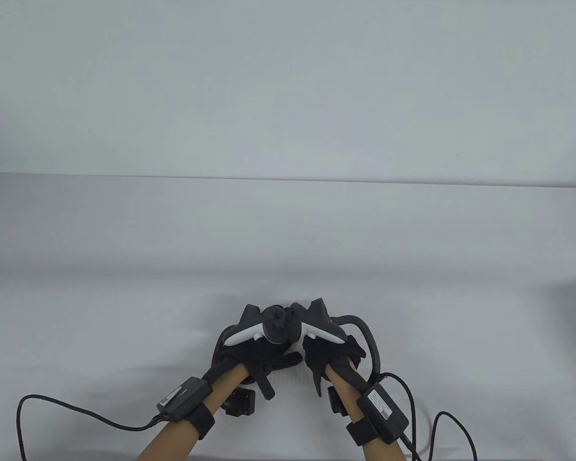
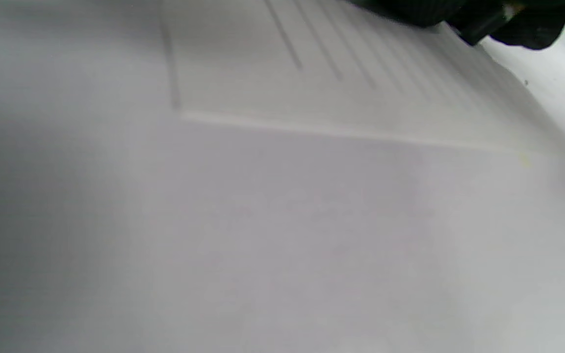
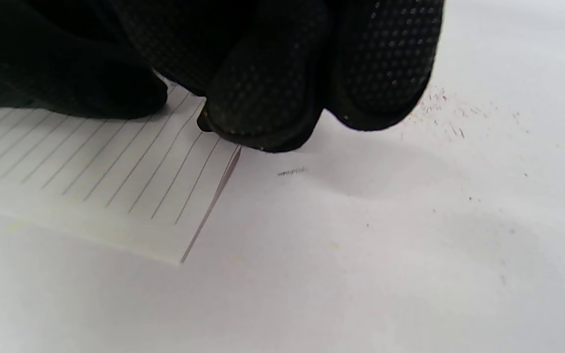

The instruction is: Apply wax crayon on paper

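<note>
A white ruled sheet of paper [image 3: 91,162] lies on the white table; its corner also shows in the left wrist view [image 2: 361,83]. My right hand [image 1: 324,353] has its gloved fingers [image 3: 263,98] bunched together, tips down at the sheet's right edge. A small dark stub [image 3: 204,123], seemingly a black crayon, pokes out under them and touches the paper. My left hand [image 1: 261,357] rests close beside the right one with its thumb stretched toward it. In the table view the trackers hide both hands' fingers and most of the paper.
A short black scribble [image 3: 291,171] and scattered dark specks [image 3: 439,108] mark the table right of the sheet. Glove cables [image 1: 77,408] trail off both wrists along the table's near edge. The white tabletop [image 1: 288,230] stretches beyond the hands.
</note>
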Tool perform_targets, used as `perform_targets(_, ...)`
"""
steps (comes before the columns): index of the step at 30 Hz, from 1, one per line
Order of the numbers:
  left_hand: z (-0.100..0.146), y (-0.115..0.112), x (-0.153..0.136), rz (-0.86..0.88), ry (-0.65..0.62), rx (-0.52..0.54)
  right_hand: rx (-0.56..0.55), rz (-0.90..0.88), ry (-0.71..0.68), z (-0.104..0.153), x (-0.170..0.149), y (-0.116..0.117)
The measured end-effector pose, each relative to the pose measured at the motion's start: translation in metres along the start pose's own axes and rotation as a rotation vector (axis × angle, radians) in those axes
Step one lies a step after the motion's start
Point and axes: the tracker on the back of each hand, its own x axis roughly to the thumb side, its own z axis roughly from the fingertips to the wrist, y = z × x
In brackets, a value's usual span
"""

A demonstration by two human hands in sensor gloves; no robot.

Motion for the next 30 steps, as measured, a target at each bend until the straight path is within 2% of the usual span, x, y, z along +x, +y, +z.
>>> perform_targets(7,0.001,0.002,0.0,0.029,-0.013,0.019,-0.017,0.007,0.0,0.0,0.001,0.002)
perform_targets(10,0.013,0.01,-0.006,0.049,-0.065,0.08,-0.026,0.018,0.002,0.001,0.002,0.003)
perform_targets(12,0.026,0.013,-0.015,0.004,-0.074,0.095,-0.03,0.022,0.004,0.001,0.002,0.003)
perform_targets(16,0.04,0.013,-0.035,-0.038,-0.042,-0.015,-0.03,0.024,0.006,0.001,0.002,0.003)
perform_targets(19,0.036,0.005,-0.045,-0.036,0.005,-0.085,-0.032,0.027,0.009,0.002,0.002,0.003)
perform_targets(20,0.035,0.004,-0.049,-0.016,-0.02,-0.118,-0.033,0.035,0.011,0.002,0.003,0.004)
perform_targets(22,0.034,0.002,-0.052,0.075,-0.042,-0.075,-0.036,0.052,-0.004,0.003,0.003,0.004)
perform_targets(26,0.034,0.002,-0.052,0.049,-0.032,-0.094,-0.151,0.011,-0.064,0.013,0.005,0.0)
perform_targets(28,0.034,0.002,-0.053,0.056,-0.034,-0.093,-0.204,-0.054,-0.147,0.015,0.013,0.0)
perform_targets(30,0.034,0.002,-0.053,0.057,-0.035,-0.093,-0.204,-0.109,-0.232,0.014,0.025,0.005)
